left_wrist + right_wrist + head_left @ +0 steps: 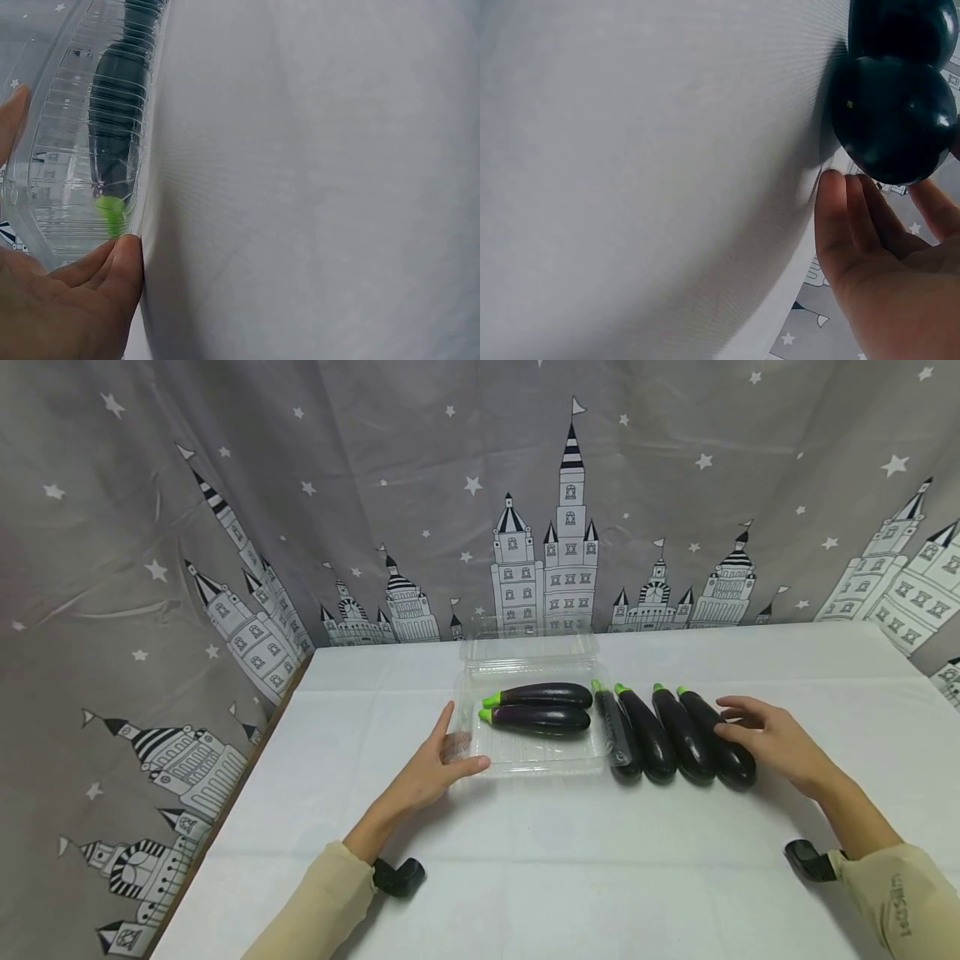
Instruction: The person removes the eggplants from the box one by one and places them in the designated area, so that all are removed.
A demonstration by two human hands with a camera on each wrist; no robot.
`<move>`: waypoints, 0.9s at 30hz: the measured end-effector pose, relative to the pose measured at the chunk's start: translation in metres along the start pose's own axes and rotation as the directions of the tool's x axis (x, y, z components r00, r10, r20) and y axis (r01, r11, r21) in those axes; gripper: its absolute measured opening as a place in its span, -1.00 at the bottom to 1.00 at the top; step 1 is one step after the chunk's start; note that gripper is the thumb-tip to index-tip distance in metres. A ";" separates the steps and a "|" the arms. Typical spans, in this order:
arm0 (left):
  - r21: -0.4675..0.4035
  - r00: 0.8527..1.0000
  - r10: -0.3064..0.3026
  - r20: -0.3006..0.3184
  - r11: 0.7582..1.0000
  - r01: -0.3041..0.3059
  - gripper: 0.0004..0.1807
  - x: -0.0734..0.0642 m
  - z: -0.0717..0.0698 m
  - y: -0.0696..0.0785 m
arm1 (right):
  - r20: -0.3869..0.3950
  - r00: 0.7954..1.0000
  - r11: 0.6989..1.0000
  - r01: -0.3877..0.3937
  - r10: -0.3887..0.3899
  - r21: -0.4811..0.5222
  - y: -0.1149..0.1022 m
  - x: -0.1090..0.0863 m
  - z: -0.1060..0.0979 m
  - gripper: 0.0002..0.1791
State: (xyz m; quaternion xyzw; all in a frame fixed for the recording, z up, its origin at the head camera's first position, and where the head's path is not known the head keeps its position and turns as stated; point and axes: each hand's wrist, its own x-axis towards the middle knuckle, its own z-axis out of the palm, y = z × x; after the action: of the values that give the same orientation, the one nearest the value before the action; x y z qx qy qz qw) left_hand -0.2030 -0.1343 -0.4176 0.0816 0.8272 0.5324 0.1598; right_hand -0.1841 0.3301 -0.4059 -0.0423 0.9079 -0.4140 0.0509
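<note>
Head view: left of centre, the left hand (427,770) lay spread against the clear box (528,753); right of centre, the right hand (778,745), loosely curved, not gripping, hung beside the rightmost eggplant (724,754).

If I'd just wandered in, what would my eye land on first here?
Probably the glossy dark eggplants: two lie inside a clear box, and four more lie in a row at its right. Next, the two hands frame them, the left hand at the box's left side and the right hand at the rightmost eggplant. Behind the table hangs a grey curtain with castles and stars.
</note>
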 end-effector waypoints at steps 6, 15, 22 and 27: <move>0.001 1.000 -0.004 0.005 1.000 0.004 0.22 0.001 0.001 -0.002 | -0.054 0.998 0.999 0.024 -0.025 -0.021 0.001 -0.003 -0.006 -0.40; 0.028 1.000 0.000 -0.005 1.000 0.000 0.23 0.002 0.001 0.000 | -0.142 0.985 0.995 0.091 -0.095 -0.033 -0.017 -0.004 -0.022 -0.47; 0.015 1.000 -0.005 0.002 1.000 0.005 0.22 0.002 0.001 -0.001 | -0.116 0.975 0.981 0.194 -0.191 0.020 -0.046 -0.002 -0.011 -0.49; 0.015 1.000 -0.003 0.003 1.000 0.003 0.21 0.002 0.001 -0.002 | -0.071 0.967 0.966 0.250 -0.246 0.065 -0.070 0.000 0.001 -0.51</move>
State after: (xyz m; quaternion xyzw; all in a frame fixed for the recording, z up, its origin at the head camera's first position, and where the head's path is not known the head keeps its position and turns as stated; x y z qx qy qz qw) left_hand -0.2047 -0.1338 -0.4197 0.0825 0.8311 0.5258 0.1613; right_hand -0.1819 0.2841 -0.3535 -0.1407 0.8808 -0.4513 -0.0281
